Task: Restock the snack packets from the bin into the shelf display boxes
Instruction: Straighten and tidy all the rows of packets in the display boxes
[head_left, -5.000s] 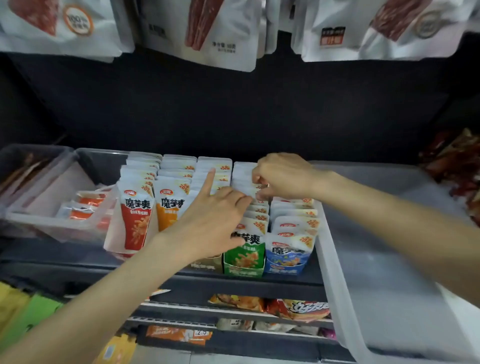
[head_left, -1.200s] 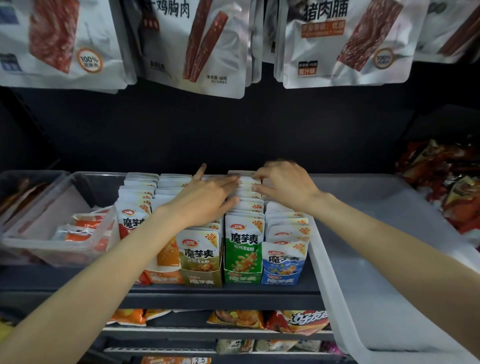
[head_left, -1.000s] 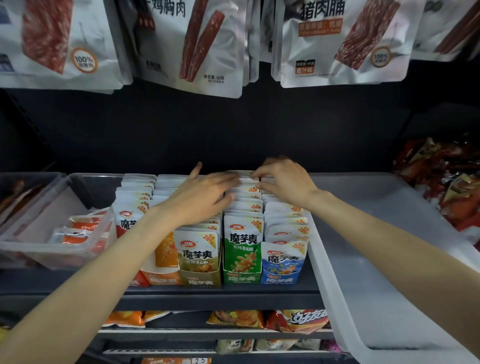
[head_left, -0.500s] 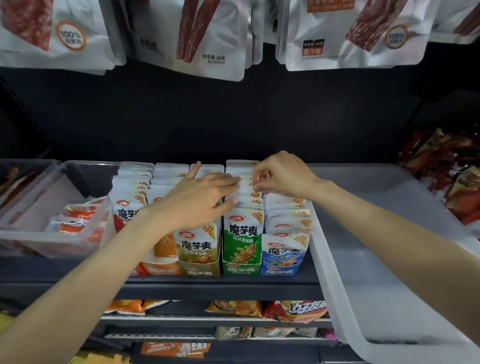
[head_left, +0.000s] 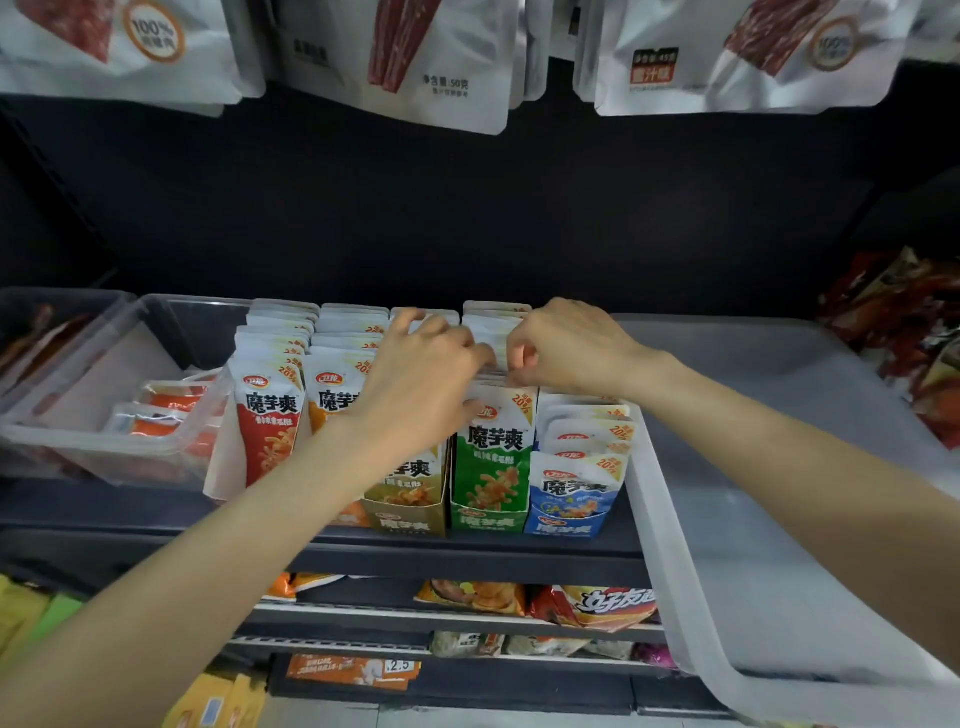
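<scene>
The left hand (head_left: 415, 379) lies over the tan row, its fingers (head_left: 457, 338) loosely bent and reaching across to touch the tops of the white snack packets in the green cardboard display box (head_left: 491, 499); whether they grip any packet I cannot tell. The right hand (head_left: 571, 348) sits just beside it, fingers curled with thumb and fingertips pinching the top edges of the green-row packets (head_left: 493, 325) toward the back of the dark shelf (head_left: 467, 564). Five rows of upright packets stand side by side along the shelf's front edge — a red-fronted row (head_left: 267, 415), an orange-fronted row (head_left: 335, 395), a tan cardboard display box (head_left: 408, 512), the green one, and a blue cardboard display box (head_left: 569, 506). At the shelf's right end rests a large translucent plastic bin (head_left: 779, 519), its front corner overhanging the edge. At the left end stands a smaller clear plastic tub (head_left: 104, 447) holding two orange-and-white sachets (head_left: 156, 415) that can be made out — others may lie behind.
</scene>
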